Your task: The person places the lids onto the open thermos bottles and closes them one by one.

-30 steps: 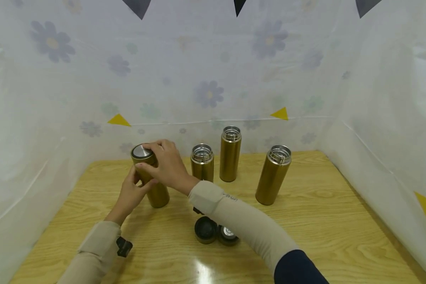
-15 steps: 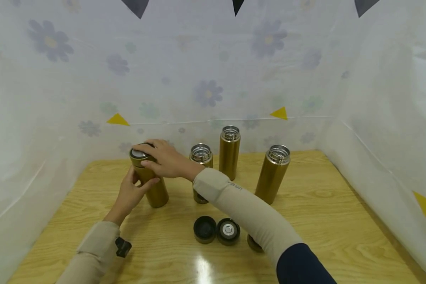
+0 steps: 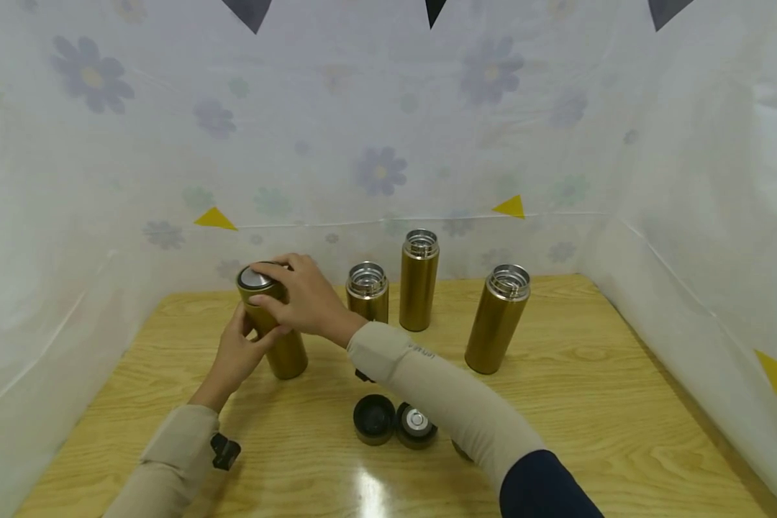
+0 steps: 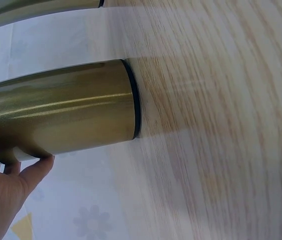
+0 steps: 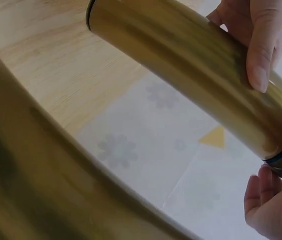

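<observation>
Pale flower-printed sheeting (image 3: 337, 108) hangs behind and to either side of a wood-grain table (image 3: 621, 424), with yellow triangles (image 3: 216, 219) on the sheeting beyond the grip. Both of the person's hands are clamped on one gold bottle, (image 3: 289, 360) which stands with its base on the tabletop. Below, the left hand (image 3: 241, 352) has its thumb and fingers curled round the bottle's body; just above it, the right hand (image 3: 307, 298) grasps the lid (image 3: 256, 280) (the silver disc on its top shows beside the fingers), which sits on the bottle's mouth.

Just right of the grip stands a second bottle (image 3: 367, 306), its steel mouth showing and its lower part hidden by the right forearm. Farther right and behind is a third bottle (image 3: 419, 295); well apart, on the far right, is a fourth bottle (image 3: 496, 331).

Nearer the person than the grip, and to its right, a black-lined cap (image 3: 373, 421) lies just beside a silver-centred cap (image 3: 416, 423). Another cap (image 3: 461, 451) peeps out from under the right sleeve (image 3: 453, 396).
</observation>
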A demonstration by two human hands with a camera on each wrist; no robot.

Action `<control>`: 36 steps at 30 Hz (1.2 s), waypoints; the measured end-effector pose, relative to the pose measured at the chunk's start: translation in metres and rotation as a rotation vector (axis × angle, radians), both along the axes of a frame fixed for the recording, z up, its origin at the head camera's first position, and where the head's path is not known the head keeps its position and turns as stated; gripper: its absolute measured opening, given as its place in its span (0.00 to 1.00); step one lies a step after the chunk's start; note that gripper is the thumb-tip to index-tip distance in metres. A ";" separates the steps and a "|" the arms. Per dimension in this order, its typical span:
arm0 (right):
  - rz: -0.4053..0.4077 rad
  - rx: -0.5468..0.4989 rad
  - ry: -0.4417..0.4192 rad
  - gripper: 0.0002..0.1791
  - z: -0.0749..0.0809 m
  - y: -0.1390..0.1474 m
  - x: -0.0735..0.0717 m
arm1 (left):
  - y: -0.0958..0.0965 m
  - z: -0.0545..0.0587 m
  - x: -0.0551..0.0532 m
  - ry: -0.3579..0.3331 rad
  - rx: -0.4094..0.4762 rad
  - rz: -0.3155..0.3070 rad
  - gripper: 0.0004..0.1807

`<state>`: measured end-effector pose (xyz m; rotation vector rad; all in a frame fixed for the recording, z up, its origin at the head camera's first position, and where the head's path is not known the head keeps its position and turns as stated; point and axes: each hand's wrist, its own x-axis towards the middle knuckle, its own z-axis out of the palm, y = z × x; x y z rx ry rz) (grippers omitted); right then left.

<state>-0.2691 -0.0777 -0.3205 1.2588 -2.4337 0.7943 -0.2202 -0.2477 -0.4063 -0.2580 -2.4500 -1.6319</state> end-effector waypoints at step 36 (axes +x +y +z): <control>0.072 0.343 -0.049 0.30 0.025 0.002 -0.002 | 0.001 0.003 0.002 0.026 0.006 -0.024 0.42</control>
